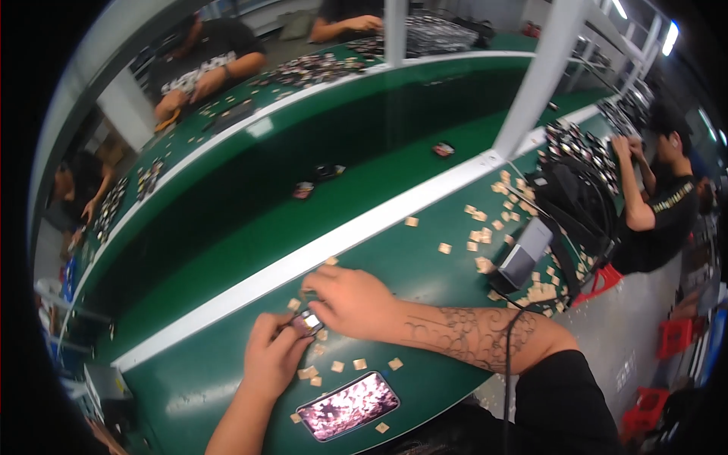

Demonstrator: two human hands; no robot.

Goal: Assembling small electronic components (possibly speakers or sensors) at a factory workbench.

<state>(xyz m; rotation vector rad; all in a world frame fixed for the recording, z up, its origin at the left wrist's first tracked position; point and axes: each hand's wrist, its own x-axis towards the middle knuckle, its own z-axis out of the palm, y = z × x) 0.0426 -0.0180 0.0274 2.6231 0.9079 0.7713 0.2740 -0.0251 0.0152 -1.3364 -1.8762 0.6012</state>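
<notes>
My left hand (271, 350) is closed round the edge of a small, dark, flat electronic part (306, 324) with a bright white patch on top. My right hand (353, 302) is bent over the far side of that part, its fingertips pinched together; whatever lies between them is too small or hidden to make out. Small tan square pieces (360, 364) lie scattered on the green tabletop (197, 387) around both hands. A phone (349, 406) with a lit pinkish screen rests just in front of me.
Beyond a white rail (303, 240) runs a green belt carrying a few dark parts (303, 189). A grey box-shaped device (523, 254), a black bag (572, 201) and more tan squares (478, 235) sit to the right. Co-workers (660, 197) work around the line. White posts (542, 83) rise from the rail.
</notes>
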